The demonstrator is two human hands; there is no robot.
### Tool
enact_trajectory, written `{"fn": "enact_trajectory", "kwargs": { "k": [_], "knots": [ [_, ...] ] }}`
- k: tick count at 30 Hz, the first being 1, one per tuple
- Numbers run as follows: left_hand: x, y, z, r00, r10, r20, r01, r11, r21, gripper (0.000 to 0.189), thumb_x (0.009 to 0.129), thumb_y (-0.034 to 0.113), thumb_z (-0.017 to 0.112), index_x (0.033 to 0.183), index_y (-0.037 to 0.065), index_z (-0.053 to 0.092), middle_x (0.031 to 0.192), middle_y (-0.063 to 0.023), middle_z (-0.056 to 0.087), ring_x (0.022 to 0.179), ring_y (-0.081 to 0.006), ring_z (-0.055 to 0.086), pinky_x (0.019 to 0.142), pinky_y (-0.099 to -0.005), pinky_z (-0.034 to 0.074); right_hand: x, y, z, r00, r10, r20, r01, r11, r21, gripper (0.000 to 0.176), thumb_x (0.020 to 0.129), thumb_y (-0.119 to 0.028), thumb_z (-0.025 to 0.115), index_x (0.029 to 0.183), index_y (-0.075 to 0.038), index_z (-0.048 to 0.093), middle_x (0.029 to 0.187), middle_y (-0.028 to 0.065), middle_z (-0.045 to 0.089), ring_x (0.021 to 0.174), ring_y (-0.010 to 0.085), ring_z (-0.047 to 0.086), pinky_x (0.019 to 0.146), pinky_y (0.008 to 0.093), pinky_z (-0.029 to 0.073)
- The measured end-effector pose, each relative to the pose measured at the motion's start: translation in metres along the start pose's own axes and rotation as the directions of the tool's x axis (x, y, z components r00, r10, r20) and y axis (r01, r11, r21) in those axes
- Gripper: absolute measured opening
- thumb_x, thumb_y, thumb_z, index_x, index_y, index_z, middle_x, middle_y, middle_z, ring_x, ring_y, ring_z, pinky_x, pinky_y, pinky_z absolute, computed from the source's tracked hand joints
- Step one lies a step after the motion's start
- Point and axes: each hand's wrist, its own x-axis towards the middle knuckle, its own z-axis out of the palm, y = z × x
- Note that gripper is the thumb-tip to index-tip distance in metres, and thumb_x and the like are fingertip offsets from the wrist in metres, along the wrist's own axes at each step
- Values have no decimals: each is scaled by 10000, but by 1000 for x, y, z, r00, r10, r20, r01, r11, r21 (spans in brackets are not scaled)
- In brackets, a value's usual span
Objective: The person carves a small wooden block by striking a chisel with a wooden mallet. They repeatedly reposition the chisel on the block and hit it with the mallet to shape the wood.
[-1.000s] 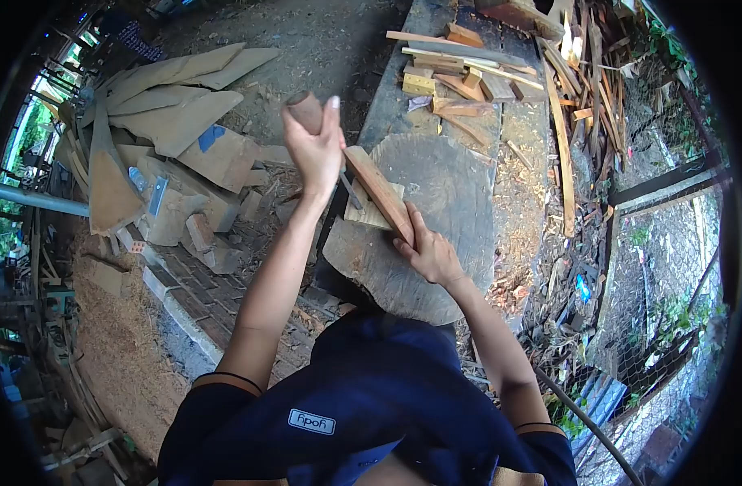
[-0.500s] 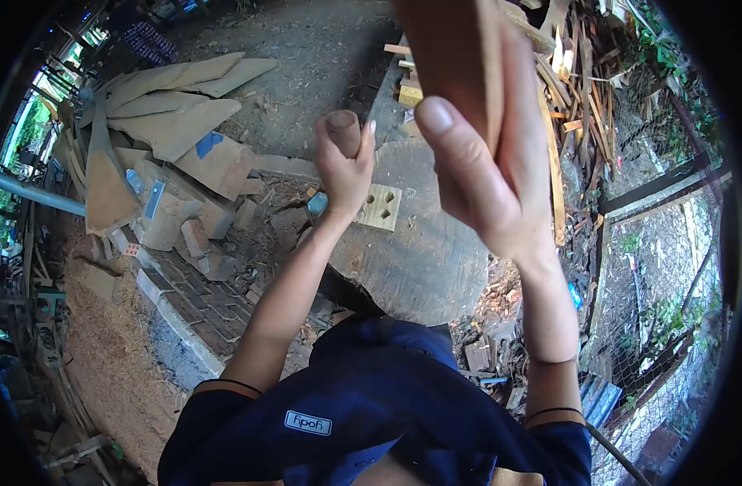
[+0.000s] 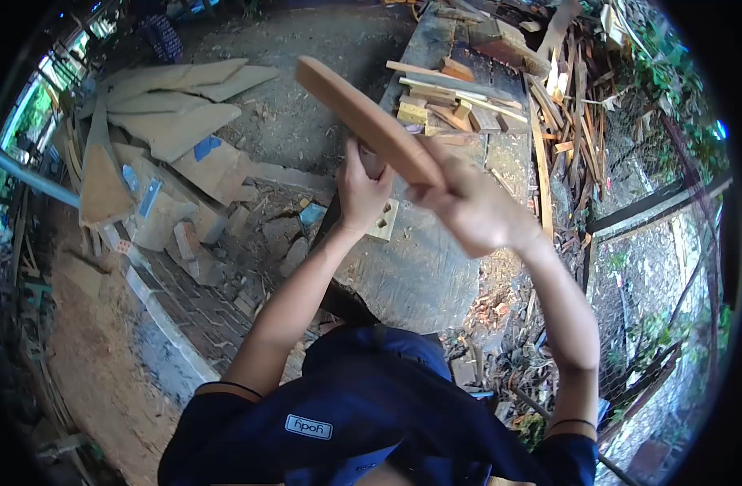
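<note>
My right hand (image 3: 475, 202) is closed around one end of a long, flat wooden mallet (image 3: 367, 117), which slants up and left. Just beneath the mallet, my left hand (image 3: 361, 196) grips a round wooden handle (image 3: 374, 166). The mallet overlaps the top of this handle in the view, and the handle's lower end is hidden by my fingers. Close by my left wrist, a pale wooden block (image 3: 381, 227) with square-cut holes lies on the worn wooden work surface (image 3: 415, 279), partly covered by my hand.
Wood strips and small blocks (image 3: 460, 101) lie at the far end of the bench. Large cut boards (image 3: 172, 125) are stacked on the left. Offcuts (image 3: 577, 105) pile up at right beside wire mesh (image 3: 654, 283). Wood chips litter the ground.
The mallet has swung down from close to the camera to above my left hand, now slanting left. My left hand, still around the handle, has shifted slightly right and down.
</note>
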Motion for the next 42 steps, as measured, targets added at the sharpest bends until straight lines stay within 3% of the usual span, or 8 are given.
{"fn": "enact_trajectory", "kwargs": {
  "k": [8, 13, 21, 26, 29, 35, 39, 42],
  "knots": [
    [8, -60, -5, 978, -200, -66, 181, 959, -219, 309, 906, 63, 638, 1090, 73, 390, 646, 2, 501, 433, -62, 451, 357, -225, 337, -3, 70, 60, 968, 226, -108, -171, 912, 374, 788, 876, -370, 569, 1503, -75, 192, 1294, 327, 512, 1171, 395, 559, 963, 431, 458],
    [28, -71, -37, 753, -610, -245, 428, 738, -522, 267, 937, 127, 609, 1038, 45, 376, 639, -48, 479, 445, -101, 464, 369, -253, 383, -10, 127, 156, 943, 311, 118, -329, 926, 185, 777, 879, -383, 584, 1498, -98, 211, 1278, 314, 525, 1193, 403, 533, 996, 418, 416],
    [9, -100, -66, 522, -780, -344, 417, 585, -695, 309, 980, 304, 547, 1010, 51, 373, 680, -56, 482, 475, -134, 484, 385, -287, 431, -15, 130, 187, 938, 344, 35, -339, 896, 288, 808, 867, -410, 566, 1489, -55, 192, 1245, 344, 528, 1200, 457, 500, 1028, 450, 381],
    [20, -67, -56, 833, -550, -63, 404, 681, -611, 446, 1009, 418, 323, 1271, 57, 349, 838, -79, 482, 641, -168, 497, 553, -316, 452, -11, 145, 195, 953, 300, 47, -287, 840, 461, 825, 863, -416, 576, 1490, -44, 192, 1327, 321, 481, 1277, 404, 457, 1062, 412, 353],
    [15, -60, -47, 965, -257, 57, 243, 788, -565, 297, 996, 267, 466, 1152, 32, 371, 904, -99, 537, 716, -171, 573, 634, -337, 519, -11, 144, 191, 949, 309, 66, -301, 823, 481, 813, 861, -408, 584, 1486, -46, 211, 1347, 305, 469, 1290, 384, 447, 1069, 400, 344],
    [37, -46, -72, 820, -188, 541, 440, 812, -384, 204, 860, 70, 702, 920, 34, 511, 756, -66, 621, 651, -130, 648, 610, -249, 523, -11, 147, 190, 968, 242, 62, -236, 810, 536, 783, 865, -392, 585, 1477, -51, 236, 1333, 289, 486, 1280, 386, 452, 1065, 408, 346],
    [20, -68, -61, 845, -419, 333, 530, 745, -406, 243, 894, 223, 687, 839, 32, 547, 575, -27, 563, 500, -114, 592, 507, -257, 500, -9, 150, 193, 967, 246, 72, -242, 787, 568, 735, 878, -358, 610, 1463, -60, 280, 1317, 223, 501, 1256, 320, 470, 1051, 368, 348],
    [1, -59, -50, 949, -276, 153, 314, 872, -375, 245, 925, 240, 635, 816, 43, 540, 556, -34, 543, 442, -126, 536, 426, -273, 447, -9, 148, 190, 961, 268, 70, -263, 807, 528, 749, 879, -368, 611, 1468, -57, 268, 1332, 228, 490, 1262, 323, 465, 1054, 369, 346]
  ]
}}
